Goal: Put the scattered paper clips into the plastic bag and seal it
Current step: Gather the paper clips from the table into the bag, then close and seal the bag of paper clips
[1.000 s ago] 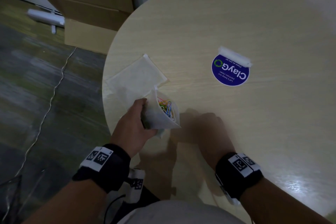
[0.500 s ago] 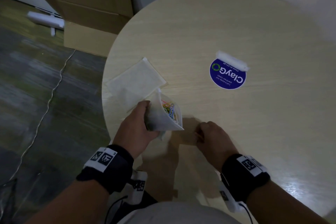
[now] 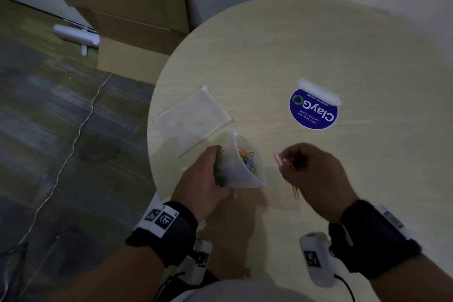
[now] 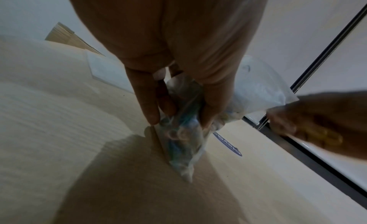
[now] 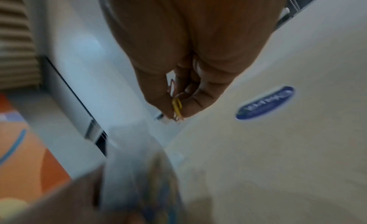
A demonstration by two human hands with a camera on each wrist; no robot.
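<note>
Paper clips (image 3: 285, 163) pinched in right hand (image 3: 316, 174); left hand (image 3: 203, 176) grips open plastic bag (image 3: 241, 167). Next: drop them in.

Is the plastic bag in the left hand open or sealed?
Open: the plastic bag's mouth gapes, showing colored paper clips inside.

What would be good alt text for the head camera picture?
A left hand holds an open plastic bag of coloured paper clips on a round table; the right hand pinches more clips beside it.
</note>
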